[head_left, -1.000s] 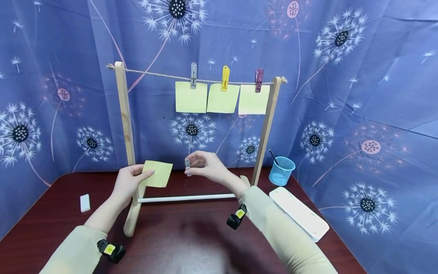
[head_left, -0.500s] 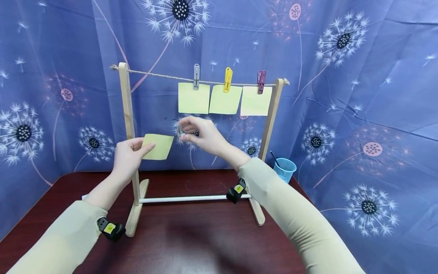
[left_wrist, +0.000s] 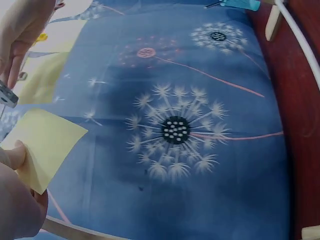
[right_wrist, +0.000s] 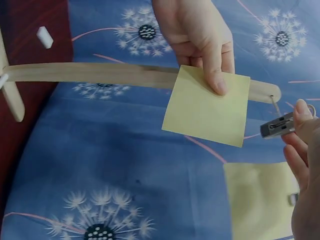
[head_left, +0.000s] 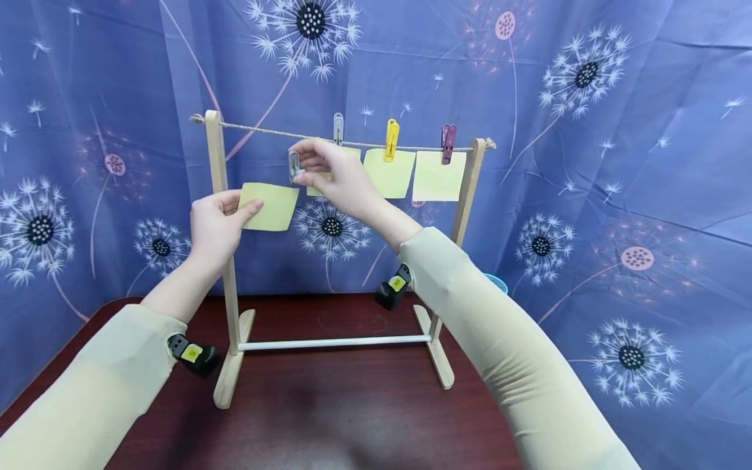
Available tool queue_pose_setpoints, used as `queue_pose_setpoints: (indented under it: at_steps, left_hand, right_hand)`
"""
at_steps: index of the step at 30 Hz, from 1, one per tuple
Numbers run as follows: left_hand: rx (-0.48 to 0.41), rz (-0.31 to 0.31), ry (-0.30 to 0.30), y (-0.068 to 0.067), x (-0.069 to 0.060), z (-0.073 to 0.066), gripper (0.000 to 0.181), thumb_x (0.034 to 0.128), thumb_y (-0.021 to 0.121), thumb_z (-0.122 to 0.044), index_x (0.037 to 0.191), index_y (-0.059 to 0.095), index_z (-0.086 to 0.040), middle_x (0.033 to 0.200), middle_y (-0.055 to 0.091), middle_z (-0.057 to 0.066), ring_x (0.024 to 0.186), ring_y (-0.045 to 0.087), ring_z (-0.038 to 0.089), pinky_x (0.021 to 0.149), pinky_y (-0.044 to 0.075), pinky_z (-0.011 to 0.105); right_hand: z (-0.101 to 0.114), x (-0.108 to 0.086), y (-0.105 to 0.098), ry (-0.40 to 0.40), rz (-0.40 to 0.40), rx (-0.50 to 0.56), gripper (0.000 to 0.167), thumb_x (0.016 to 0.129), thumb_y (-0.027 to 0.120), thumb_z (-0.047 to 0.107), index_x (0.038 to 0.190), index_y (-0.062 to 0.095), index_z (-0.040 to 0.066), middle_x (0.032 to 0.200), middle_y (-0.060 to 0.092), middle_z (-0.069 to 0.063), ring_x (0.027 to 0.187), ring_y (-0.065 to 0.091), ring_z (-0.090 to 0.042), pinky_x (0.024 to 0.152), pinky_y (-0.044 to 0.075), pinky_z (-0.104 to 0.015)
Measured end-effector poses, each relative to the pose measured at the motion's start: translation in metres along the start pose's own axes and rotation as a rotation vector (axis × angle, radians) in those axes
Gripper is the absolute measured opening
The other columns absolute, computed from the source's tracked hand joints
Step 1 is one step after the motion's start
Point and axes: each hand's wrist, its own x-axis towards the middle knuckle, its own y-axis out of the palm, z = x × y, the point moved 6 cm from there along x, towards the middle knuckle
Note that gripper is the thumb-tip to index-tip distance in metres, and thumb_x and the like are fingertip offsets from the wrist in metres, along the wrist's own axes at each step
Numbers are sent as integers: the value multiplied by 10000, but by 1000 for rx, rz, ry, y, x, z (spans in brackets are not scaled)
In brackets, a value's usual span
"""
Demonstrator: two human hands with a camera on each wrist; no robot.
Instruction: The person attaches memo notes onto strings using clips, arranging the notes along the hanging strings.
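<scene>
My left hand (head_left: 216,225) pinches a yellow sticky note (head_left: 271,206) by its left side, thumb in front, below the rope and beside the left post. A grey clothespin (head_left: 294,166) is pinched between thumb and fingers of my right hand (head_left: 337,173), just above and right of that note and a little below the rope (head_left: 264,130). In the right wrist view the clothespin (right_wrist: 278,126) and the held note (right_wrist: 207,106) are apart. Behind my right hand, another note hangs partly hidden under a grey clothespin (head_left: 338,128).
Two more notes hang on the rope, under a yellow clothespin (head_left: 391,140) and a purple clothespin (head_left: 448,143). The wooden frame (head_left: 232,294) stands on the dark red table (head_left: 352,405). A blue cup (head_left: 496,282) shows behind my right sleeve; a white block (right_wrist: 45,37) lies on the table.
Both hands have risen from near the table towards the rope, carrying the note and the clothespin. My right hand has also shifted left and now covers part of the leftmost hanging note.
</scene>
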Motion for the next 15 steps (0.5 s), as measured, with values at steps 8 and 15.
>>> queue_pose_setpoints:
  at_steps: [8, 15]
  left_hand:
    - [-110, -37, -11, -3, 14, -16, 406, 915, 694, -195, 1227, 642, 60, 722, 623, -303, 750, 615, -118, 734, 483, 91]
    - [-128, -90, -25, -4, 25, -28, 371, 931, 670, -192, 1222, 653, 38, 898, 706, -107, 779, 630, -69, 749, 495, 123]
  right_hand:
    - [17, 26, -14, -62, -106, 20, 355, 886, 678, 16, 1214, 584, -79, 1129, 663, -190, 1044, 662, -221, 917, 485, -151]
    - [26, 50, -19, 12, -180, 61, 333, 904, 662, 39, 1218, 588, -44, 1108, 657, -154, 1025, 650, -173, 897, 480, -133]
